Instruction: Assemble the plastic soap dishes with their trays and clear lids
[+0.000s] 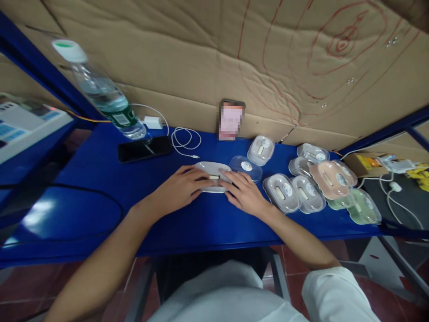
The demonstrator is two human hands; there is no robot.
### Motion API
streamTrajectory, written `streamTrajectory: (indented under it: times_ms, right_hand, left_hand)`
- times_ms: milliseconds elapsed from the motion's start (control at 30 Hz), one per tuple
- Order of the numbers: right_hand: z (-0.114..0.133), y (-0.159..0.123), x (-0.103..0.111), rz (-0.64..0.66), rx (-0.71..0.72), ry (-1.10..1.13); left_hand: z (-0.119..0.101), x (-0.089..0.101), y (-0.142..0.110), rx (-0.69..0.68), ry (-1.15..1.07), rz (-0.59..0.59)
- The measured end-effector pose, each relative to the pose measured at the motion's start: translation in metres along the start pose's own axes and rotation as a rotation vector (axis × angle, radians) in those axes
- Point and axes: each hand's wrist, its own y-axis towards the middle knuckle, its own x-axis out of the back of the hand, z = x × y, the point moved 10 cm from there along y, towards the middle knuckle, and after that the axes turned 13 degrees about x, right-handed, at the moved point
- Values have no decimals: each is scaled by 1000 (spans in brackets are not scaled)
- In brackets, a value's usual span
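Observation:
A pale grey plastic dish [214,189] with rounded corners lies on the blue table between my hands. In its middle sits a small cream-coloured strip with a dark edge [214,177]. My left hand [180,188] grips the dish's left side, fingers reaching over it towards the strip and thumb at the near rim. From the right, my right hand [246,192] holds the other side, its fingers curled over the rim. Just beyond my right hand rests a clear lid [239,164] with a round sticker. My fingers partly cover the dish.
Lidded grey boxes [282,192], a pink one [330,179] and green ones [363,205] stand at right. A phone [231,120] leans on the cardboard wall [187,67]. Left are a water bottle [107,98], a black phone [145,149] and a white cable [186,138].

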Motion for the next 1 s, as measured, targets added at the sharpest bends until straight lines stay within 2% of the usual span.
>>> streamTrajectory:
  times_ms: [100,200,333,433,533,667,767,833,933,1000]
  right_hand:
    - [-4,0,-2,-8,-36,18]
    - [-10,-2,-5,47,-93,-23]
    - [-33,-16,-3,102,-340,-129]
    - [-46,-29,-3,128,-514,-154]
    - [-50,-33,-6,159,-568,-149]
    - [-54,-35,-5,112,-590,-86]
    - [-53,-34,6,-12,-568,-22]
    - [-42,-26,11,-49,-466,13]
    - [-13,-9,6,39,-221,32]
    - [2,-3,0,100,-108,25]
  left_hand:
    - [-6,0,2,-13,10,-18]
    - [-2,5,2,16,-7,-15]
    - [21,17,1,153,-37,-34]
    - [44,15,0,279,-48,3]
    - [56,6,0,342,-93,75]
    - [56,3,2,348,-162,106]
    - [49,1,5,334,-200,96]
    - [43,-4,8,325,-233,83]
    - [32,-13,12,303,-308,77]
    - [25,-17,14,283,-345,81]
